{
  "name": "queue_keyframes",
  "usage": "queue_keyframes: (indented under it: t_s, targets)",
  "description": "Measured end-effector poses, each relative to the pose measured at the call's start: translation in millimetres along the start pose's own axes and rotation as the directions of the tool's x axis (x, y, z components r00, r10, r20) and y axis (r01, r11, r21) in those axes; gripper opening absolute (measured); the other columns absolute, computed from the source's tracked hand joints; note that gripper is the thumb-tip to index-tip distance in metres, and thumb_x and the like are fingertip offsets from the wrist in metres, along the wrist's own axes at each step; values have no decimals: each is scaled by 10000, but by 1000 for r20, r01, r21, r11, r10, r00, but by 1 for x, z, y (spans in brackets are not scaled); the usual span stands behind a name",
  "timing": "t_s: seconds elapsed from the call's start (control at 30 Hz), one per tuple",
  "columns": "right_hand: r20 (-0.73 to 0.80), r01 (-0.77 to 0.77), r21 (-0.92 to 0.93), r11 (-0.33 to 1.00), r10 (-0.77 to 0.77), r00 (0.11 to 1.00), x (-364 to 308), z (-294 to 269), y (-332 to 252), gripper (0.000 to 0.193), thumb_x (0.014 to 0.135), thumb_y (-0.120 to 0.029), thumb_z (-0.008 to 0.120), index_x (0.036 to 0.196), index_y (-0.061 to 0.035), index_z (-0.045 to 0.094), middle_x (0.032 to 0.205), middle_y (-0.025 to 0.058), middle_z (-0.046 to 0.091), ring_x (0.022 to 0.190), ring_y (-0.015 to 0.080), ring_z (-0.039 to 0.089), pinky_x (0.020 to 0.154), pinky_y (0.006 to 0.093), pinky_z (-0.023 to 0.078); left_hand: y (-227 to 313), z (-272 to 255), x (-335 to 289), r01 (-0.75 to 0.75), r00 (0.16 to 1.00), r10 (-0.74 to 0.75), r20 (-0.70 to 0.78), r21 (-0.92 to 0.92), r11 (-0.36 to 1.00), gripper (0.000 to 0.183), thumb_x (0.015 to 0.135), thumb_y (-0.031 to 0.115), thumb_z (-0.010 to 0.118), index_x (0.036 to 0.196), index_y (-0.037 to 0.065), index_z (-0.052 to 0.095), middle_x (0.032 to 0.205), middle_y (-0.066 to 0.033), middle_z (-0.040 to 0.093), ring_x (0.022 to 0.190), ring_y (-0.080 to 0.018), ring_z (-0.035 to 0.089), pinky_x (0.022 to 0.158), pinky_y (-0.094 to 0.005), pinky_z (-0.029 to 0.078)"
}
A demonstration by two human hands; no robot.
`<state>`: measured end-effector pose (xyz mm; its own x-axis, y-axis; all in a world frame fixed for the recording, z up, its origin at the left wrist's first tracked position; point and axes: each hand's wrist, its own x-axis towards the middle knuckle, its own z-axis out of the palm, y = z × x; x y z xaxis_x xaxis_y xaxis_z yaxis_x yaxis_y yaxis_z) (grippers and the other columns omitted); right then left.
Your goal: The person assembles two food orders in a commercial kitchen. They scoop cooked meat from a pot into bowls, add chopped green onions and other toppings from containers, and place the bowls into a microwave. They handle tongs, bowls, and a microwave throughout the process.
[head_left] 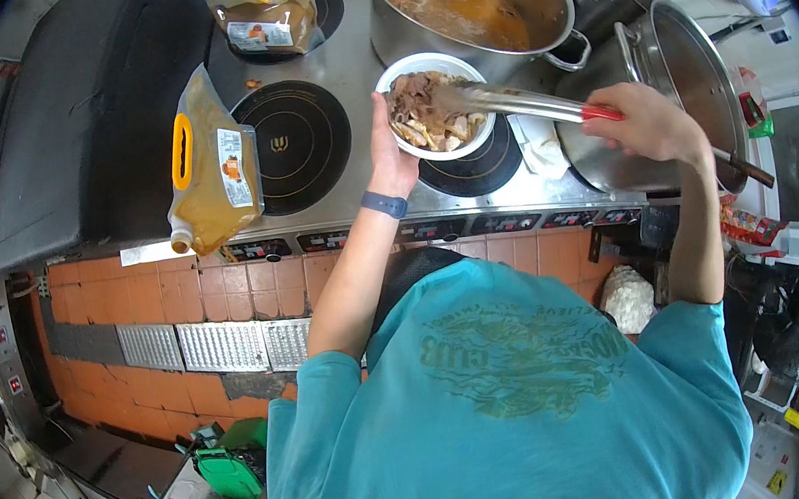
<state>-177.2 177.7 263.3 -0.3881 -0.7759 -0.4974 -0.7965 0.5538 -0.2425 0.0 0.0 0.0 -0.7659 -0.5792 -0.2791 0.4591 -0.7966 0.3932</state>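
In the head view, the left hand (393,157) holds a white bowl (449,154) at the upper middle of the frame, gripping it from its left side; the thumb lies along the outer wall, while the other fingers are mostly hidden by the bowl, so how far they spread cannot be told. A dark wristband (384,204) circles that wrist. Inside the bowl is a heap of food (424,110), brown meat-like slices toward the back and paler pieces toward the front.

Right of centre, the right hand (647,123) has its fingers closed around the red-gripped part of metal tongs (537,105), which slant leftward to the bowl; their far end, somewhat blurred, is at the food.

Behind the bowl, at the top of the frame, stands a steel pot (544,3) containing brownish-orange broth (459,14). Another large pot (610,159) sits at the right, below the right hand. At the upper left, a pouch with an orange handle (231,156) lies beside a round black burner (290,148) on the steel tabletop (362,194), and a smaller labelled pouch (265,30) lies above it.
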Motion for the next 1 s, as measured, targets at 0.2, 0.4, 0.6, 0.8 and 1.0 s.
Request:
queue_keyframes:
  t_s: [0.2, 0.4, 0.6, 0.8, 1.0]
  targets:
    - [-192, -38, 48, 998, 46, 980, 63, -27, 12, 338, 932, -327, 623, 924, 4, 694, 610, 46, 613, 498, 125, 586, 474, 288, 470, -2, -13, 7, -57, 998, 56, -27, -25, 998, 639, 1009, 546, 440, 1435, 70, 425, 1450, -106, 490, 1321, -248, 483, 1116, -405, 380]
    - [-110, -137, -199, 970, 117, 987, 246, 2, -14, 498, 866, -391, 650, 547, -10, 634, 559, 129, 633, 533, 252, 655, 550, 368, 527, 4, -8, -1, 0, 998, -1, -58, -14, 1000, 667, 1008, 568, 418, 1445, 63, 417, 1463, -106, 477, 1335, -248, 470, 1119, -403, 374]
    - [-216, -85, -159, 984, 49, 975, 250, 0, 3, 352, 884, -300, 659, 734, 17, 678, 595, 108, 661, 484, 223, 633, 506, 341, 511, 14, -13, -1, 4, 993, 0, -117, 35, 999, 649, 1017, 559, 398, 1454, 80, 406, 1469, -102, 468, 1338, -251, 463, 1126, -409, 362]
    - [-285, -13, 39, 999, 24, 958, 147, -11, 28, 327, 917, -339, 633, 980, -27, 709, 639, 85, 648, 562, 189, 634, 587, 327, 511, 12, -15, 3, -37, 996, 39, -83, 25, 999, 672, 997, 575, 444, 1454, 85, 409, 1477, -93, 461, 1344, -243, 458, 1123, -395, 361]
    - [-290, 11, 159, 987, 36, 956, 22, 0, -1, 217, 942, -225, 614, 1013, -33, 688, 664, 23, 617, 554, 83, 566, 512, 249, 446, 16, -14, 1, -31, 996, 34, -79, 35, 999, 688, 988, 585, 456, 1445, 72, 415, 1464, -102, 473, 1335, -250, 469, 1119, -404, 372]
